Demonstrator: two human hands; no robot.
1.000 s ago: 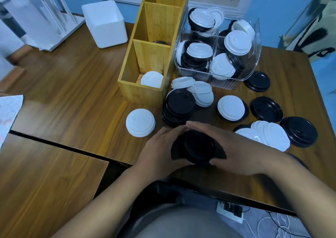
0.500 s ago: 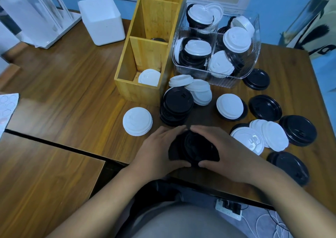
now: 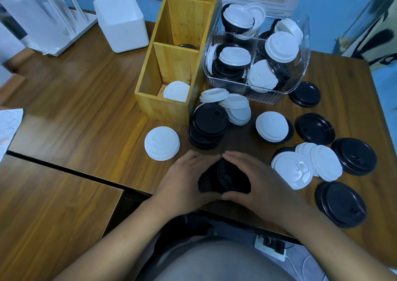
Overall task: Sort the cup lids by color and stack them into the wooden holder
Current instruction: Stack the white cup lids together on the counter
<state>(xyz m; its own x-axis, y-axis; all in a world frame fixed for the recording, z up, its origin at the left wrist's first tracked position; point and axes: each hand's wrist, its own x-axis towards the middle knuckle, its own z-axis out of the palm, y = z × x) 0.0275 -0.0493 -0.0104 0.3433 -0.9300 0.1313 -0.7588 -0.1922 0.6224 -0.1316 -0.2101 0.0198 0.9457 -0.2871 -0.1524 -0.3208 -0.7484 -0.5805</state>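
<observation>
Near the table's front edge, my left hand (image 3: pixel 182 184) and my right hand (image 3: pixel 260 184) curl round a small stack of black lids (image 3: pixel 225 178) from both sides, fingertips meeting above it. The wooden holder (image 3: pixel 171 50) stands behind, with a white lid (image 3: pixel 176 91) in its nearest compartment and a dark lid (image 3: pixel 187 46) just showing in the middle one. A taller black stack (image 3: pixel 207 128) and a white stack (image 3: pixel 161 143) sit in front of the holder. Loose black and white lids lie scattered to the right.
A clear plastic bin (image 3: pixel 257 93) full of mixed lids sits right of the holder. A white square container (image 3: pixel 121 22) and a clear rack (image 3: pixel 43 18) stand at the back left. A lower table (image 3: pixel 53 216) adjoins on the left. A power strip (image 3: pixel 270 246) lies below.
Both hands have drawn closer round the black stack, so that the fingertips now meet. The view has shifted slightly; the lids around have not moved.
</observation>
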